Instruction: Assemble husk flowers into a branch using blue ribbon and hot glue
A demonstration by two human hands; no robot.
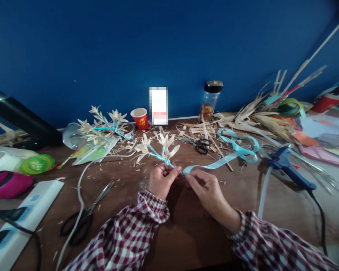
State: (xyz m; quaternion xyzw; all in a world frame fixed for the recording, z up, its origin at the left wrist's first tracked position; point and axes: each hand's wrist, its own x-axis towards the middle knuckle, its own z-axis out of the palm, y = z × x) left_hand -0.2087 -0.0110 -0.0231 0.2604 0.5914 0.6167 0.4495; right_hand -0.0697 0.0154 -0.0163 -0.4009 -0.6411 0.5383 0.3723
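Observation:
A spray of pale, dried-husk flowers on a light-blue wrapped stem is pinched near its lower stem by my left hand. Close beside it, my right hand pinches a light-blue ribbon between thumb and forefinger, at the stem's lower end. From my fingers the ribbon runs right to a loose, looped heap. The exact contact between ribbon and stem is hidden by my fingertips. Another bunch of husk flowers with blue stems lies farther back on the left.
Large black-handled scissors lie left under a white cable, near a power strip. Small scissors rest among husk scraps. A blue glue gun lies right. A red paper cup and lidded jar stand by the wall.

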